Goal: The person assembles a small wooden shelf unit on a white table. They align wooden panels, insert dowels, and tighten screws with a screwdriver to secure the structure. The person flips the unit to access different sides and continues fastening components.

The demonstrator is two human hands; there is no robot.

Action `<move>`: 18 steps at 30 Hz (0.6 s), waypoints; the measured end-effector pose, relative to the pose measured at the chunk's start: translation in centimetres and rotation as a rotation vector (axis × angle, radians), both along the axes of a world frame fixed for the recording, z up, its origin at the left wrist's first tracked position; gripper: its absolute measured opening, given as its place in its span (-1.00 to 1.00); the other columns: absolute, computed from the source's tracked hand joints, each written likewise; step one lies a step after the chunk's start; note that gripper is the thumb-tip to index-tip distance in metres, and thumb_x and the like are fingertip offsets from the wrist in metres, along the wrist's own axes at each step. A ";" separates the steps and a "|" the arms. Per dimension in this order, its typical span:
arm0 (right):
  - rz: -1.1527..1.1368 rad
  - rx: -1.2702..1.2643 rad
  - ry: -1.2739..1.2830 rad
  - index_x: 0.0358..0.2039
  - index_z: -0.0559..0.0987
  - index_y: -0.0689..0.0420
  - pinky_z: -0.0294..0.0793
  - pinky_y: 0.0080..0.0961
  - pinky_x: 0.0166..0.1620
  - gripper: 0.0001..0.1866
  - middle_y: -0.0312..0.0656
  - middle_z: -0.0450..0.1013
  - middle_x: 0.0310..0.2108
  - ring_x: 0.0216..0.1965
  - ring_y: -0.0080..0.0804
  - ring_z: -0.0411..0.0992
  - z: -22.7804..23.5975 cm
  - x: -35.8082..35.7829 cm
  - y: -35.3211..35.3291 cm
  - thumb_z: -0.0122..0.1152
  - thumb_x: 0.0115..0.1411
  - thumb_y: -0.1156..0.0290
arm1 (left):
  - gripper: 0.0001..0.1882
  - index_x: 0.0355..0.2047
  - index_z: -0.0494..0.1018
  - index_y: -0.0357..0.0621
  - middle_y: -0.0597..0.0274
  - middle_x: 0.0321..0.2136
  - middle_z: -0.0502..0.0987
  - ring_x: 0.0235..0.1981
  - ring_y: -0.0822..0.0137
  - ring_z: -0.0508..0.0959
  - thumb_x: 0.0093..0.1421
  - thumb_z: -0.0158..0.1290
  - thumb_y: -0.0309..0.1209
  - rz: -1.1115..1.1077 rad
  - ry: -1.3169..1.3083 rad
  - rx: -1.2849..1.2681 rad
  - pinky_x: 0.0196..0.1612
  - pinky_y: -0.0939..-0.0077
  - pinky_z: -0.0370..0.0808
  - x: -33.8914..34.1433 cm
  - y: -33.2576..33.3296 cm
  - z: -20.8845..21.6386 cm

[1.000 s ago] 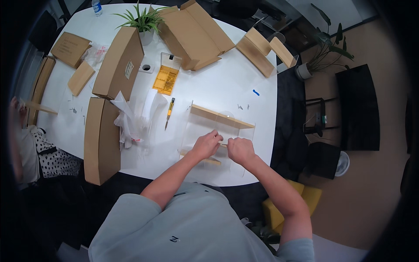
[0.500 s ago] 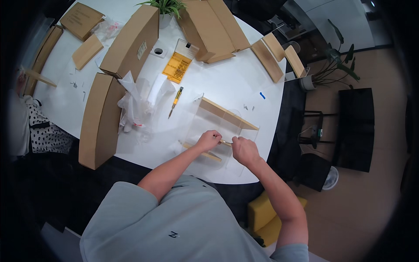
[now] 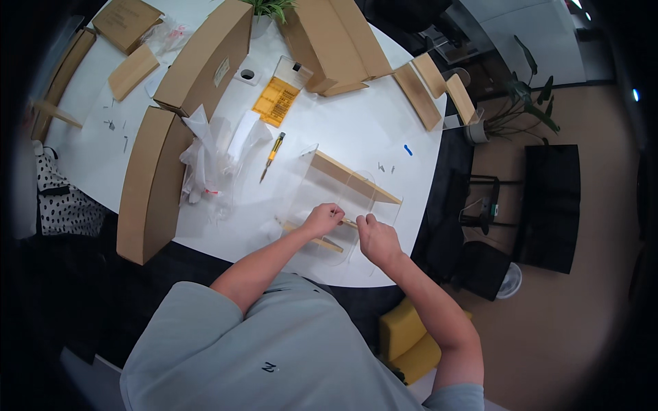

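In front of me lies a shelf-like frame of clear plastic panels [image 3: 296, 195] with pale wooden boards [image 3: 356, 177] set between them. Over its middle board, my left hand [image 3: 324, 220] is closed in a pinch; what its fingertips hold is too small to make out. Just to the right, my right hand [image 3: 378, 240] is closed too, around one end of a small, thin, shiny piece [image 3: 350, 223] that reaches toward the left fingertips. A yellow-handled screwdriver [image 3: 272, 157] rests on the table beyond my left hand.
White table [image 3: 329, 127] carries an opened yellow tool case [image 3: 275, 101], crumpled plastic wrap [image 3: 200, 161], long cardboard boxes [image 3: 152, 185], a potted plant [image 3: 264, 9], loose screws [image 3: 386, 168] and a small blue piece [image 3: 408, 149]. A wooden stand [image 3: 419, 90] is at the right edge. Spotted cloth [image 3: 65, 198] shows at left.
The whole view has shifted slightly. Both hands stay pinched over the middle board, with my right hand turned a little and the shiny piece still between them.
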State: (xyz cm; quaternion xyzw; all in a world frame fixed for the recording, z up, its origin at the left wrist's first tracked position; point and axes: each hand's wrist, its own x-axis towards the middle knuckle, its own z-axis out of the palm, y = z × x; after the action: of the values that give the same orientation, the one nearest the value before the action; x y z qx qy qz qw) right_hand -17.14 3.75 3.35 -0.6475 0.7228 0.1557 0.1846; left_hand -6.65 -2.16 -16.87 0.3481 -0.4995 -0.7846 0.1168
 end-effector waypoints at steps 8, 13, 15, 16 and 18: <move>-0.405 0.001 0.030 -0.34 0.49 0.24 0.60 0.04 -0.26 -0.76 0.14 0.59 -0.47 -0.37 0.18 0.59 -1.4 -1.2 -1.2 0.13 0.31 0.30 | -0.76 -0.20 0.61 -0.30 0.08 -0.31 0.71 -0.26 0.25 0.76 0.31 0.09 -0.36 -0.006 -0.043 -0.004 -0.15 0.41 0.63 -0.2 0.1 0.2; -0.288 0.195 0.117 -0.25 0.50 0.23 0.61 0.00 -0.26 -0.76 0.14 0.60 -0.38 -0.33 0.10 0.62 1.7 -0.5 -1.8 0.14 0.30 0.28 | -0.78 -0.17 0.60 -0.30 0.14 -0.30 0.70 -0.26 0.30 0.75 0.33 0.11 -0.38 -0.020 -0.059 0.006 -0.18 0.47 0.63 0.0 -0.3 0.7; -0.147 0.167 0.109 -0.24 0.49 0.22 0.60 -0.04 -0.31 -0.78 0.08 0.57 -0.39 -0.36 0.06 0.61 2.0 -0.4 -0.9 0.13 0.29 0.31 | -0.78 -0.17 0.60 -0.30 0.14 -0.30 0.70 -0.26 0.31 0.74 0.34 0.11 -0.38 -0.017 -0.045 -0.001 -0.18 0.47 0.63 0.0 -0.2 0.3; -0.067 0.105 0.093 -0.24 0.49 0.22 0.60 -0.05 -0.33 -0.80 0.05 0.55 -0.40 -0.38 0.04 0.61 1.6 -0.6 -0.1 0.13 0.29 0.32 | -0.77 -0.17 0.60 -0.31 0.14 -0.30 0.69 -0.26 0.31 0.74 0.34 0.10 -0.38 -0.017 -0.037 -0.005 -0.18 0.47 0.63 -0.1 -0.1 0.2; 0.107 -0.010 0.079 -0.24 0.49 0.21 0.59 -0.09 -0.38 -0.83 0.00 0.51 -0.41 -0.42 0.01 0.59 1.2 -1.3 0.5 0.11 0.28 0.36 | -0.77 -0.20 0.61 -0.31 0.11 -0.32 0.71 -0.27 0.27 0.75 0.31 0.09 -0.37 -0.001 -0.029 -0.001 -0.17 0.43 0.63 0.0 0.0 0.2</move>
State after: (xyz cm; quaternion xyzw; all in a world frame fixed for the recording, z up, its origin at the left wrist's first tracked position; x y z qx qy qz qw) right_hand -18.43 4.27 4.52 -0.6795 0.6946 0.1871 0.1440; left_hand -6.65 -2.18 -16.68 0.3593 -0.5016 -0.7793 0.1093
